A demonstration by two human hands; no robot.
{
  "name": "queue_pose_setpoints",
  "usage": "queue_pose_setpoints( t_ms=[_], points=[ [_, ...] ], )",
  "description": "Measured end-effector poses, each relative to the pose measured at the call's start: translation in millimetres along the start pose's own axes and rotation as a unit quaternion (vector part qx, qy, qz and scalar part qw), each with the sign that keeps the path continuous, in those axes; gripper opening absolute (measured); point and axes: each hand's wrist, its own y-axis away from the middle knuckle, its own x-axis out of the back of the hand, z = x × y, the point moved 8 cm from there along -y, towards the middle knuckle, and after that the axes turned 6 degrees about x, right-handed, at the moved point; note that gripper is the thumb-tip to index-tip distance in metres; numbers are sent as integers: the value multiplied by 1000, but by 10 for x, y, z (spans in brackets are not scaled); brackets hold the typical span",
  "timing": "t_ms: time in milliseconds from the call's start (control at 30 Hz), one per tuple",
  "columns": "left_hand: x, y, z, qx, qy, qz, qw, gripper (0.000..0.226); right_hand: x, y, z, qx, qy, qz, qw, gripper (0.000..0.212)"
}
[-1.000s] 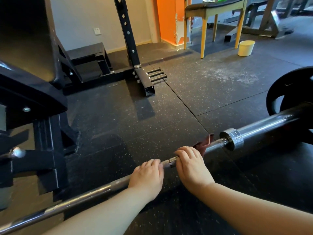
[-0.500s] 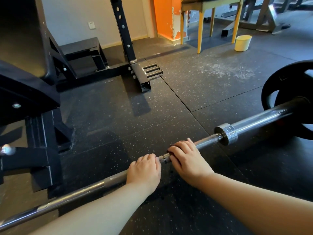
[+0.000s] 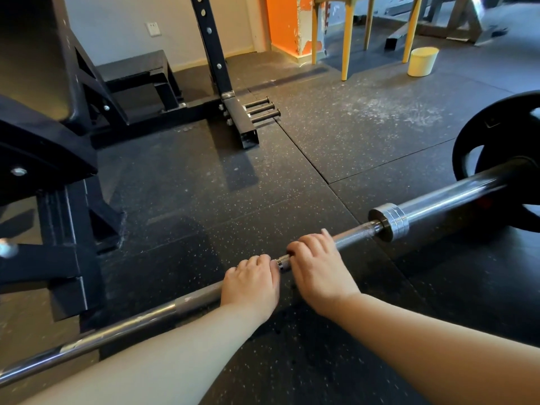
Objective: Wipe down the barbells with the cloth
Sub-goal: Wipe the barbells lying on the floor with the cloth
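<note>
Cannot see the stretch of barbell [image 3: 353, 233] covered by the gripping left hand [image 3: 251, 285] and right hand [image 3: 318, 270], nor tell whether a cloth lies under the right palm; cropped at the right edge the black weight plate [image 3: 496, 118], at the top the chair [image 3: 347, 39] above its yellow legs, at the left the bar's end.

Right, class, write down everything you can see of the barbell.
The barbell is scuffed grey steel, lying low over the rubber floor. Its thin shaft meets a ringed collar, then a thicker shiny sleeve carrying a black plate. The left hand and right hand curl over the shaft, side by side.
</note>
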Motion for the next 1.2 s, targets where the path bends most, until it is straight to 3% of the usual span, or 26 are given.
queue_pose_setpoints(
  t_ms=[133,267,367,500,600,733,833,967,1067,1133,1200],
  points=[
    [-13,-5,-34,-4,7,-1,1000,39,86,-73,99,67,11,-49,996,36],
    [-10,7,-49,-28,4,-7,1000,35,407,56,837,-85,-5,54,995,40],
    [-11,-10,-22,-31,-6,-12,999,36,365,83,854,-153,3,75,985,41],
    [0,-15,-12,-13,-14,-1,1000,40,106,-9,233,-16,-15,11,1000,38],
    [-11,-15,-36,-19,-18,6,1000,37,168,-27,260,44,15,-47,998,39],
    [-32,-20,-69,-35,-12,1,999,34,318,0,672,-67,29,11,997,38],
    [-6,6,-56,-48,4,3,999,38,195,9,417,-133,51,46,989,39],
    [10,54,-113,-52,16,5,999,40,-116,-39,-288,-6,15,0,1000,35],
    [25,69,-234,-50,16,5,999,39,-22,-78,-261,73,33,-43,996,36],
    [26,74,-313,-59,3,9,998,38,112,-64,0,55,63,-40,996,38],
    [8,86,-371,-73,-20,1,997,33,256,-26,325,-41,41,-1,998,37]
  ],
)
